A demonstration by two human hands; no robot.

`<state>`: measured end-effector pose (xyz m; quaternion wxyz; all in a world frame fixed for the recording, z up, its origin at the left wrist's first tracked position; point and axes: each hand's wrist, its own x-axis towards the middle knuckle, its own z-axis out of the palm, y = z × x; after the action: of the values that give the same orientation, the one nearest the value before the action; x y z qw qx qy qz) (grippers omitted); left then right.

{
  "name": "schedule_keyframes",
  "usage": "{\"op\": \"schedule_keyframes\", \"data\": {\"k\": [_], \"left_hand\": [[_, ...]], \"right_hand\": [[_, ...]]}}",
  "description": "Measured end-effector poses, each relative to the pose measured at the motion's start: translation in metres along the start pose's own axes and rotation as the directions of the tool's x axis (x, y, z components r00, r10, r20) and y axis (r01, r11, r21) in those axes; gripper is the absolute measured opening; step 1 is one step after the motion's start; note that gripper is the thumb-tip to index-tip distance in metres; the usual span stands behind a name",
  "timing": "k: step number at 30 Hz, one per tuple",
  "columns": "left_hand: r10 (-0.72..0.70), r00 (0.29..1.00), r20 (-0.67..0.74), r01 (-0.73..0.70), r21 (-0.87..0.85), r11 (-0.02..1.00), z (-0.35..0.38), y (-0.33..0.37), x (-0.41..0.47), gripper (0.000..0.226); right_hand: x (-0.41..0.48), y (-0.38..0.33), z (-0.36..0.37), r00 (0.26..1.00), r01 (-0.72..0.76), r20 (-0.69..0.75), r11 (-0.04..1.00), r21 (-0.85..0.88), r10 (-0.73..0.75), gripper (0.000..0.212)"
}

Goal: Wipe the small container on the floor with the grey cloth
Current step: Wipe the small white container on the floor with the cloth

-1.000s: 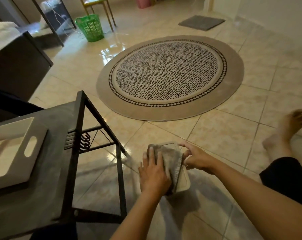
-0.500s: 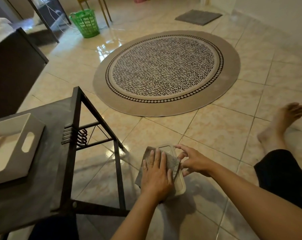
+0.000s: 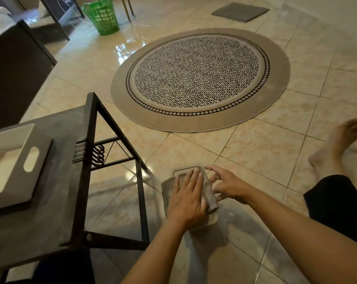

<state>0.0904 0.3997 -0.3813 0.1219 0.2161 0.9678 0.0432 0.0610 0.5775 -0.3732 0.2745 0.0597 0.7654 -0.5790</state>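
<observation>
A small pale container [image 3: 180,171] lies on the tiled floor in front of me, mostly hidden; only its far rim and near corner show. The grey cloth [image 3: 209,193] is spread over it. My left hand [image 3: 186,198] lies flat on the cloth, fingers together and pointing away, pressing it onto the container. My right hand [image 3: 227,184] rests at the container's right edge, fingers curled against its side and holding it in place.
A dark metal-framed low table [image 3: 65,181] stands to the left with a white handled tray [image 3: 19,162] on it. A round patterned rug [image 3: 200,78] lies ahead. A green basket [image 3: 101,16] and a grey mat [image 3: 240,12] sit far back. My bare foot [image 3: 341,144] lies at right.
My left hand has slid the cloth away from me along the container, covering more of its far end. My right hand stays at the right edge.
</observation>
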Motion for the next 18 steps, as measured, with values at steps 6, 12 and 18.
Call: {"op": "schedule_keyframes", "data": {"k": [6, 12, 18], "left_hand": [[-0.087, 0.996, -0.013, 0.086, -0.086, 0.993, -0.004, -0.003, 0.001, 0.067], [-0.211, 0.976, -0.055, 0.203, -0.124, 0.971, 0.007, 0.001, 0.009, 0.065], [-0.229, 0.973, -0.006, 0.227, -0.111, 0.968, 0.006, 0.016, 0.0, 0.077]], "right_hand": [[0.001, -0.005, 0.003, 1.0, -0.011, 0.01, 1.0, -0.011, 0.011, 0.086], [0.003, -0.009, 0.004, 0.997, -0.027, 0.066, 0.999, -0.028, 0.029, 0.091], [0.002, -0.006, 0.006, 0.999, -0.026, 0.04, 1.0, -0.016, 0.027, 0.089]]}}
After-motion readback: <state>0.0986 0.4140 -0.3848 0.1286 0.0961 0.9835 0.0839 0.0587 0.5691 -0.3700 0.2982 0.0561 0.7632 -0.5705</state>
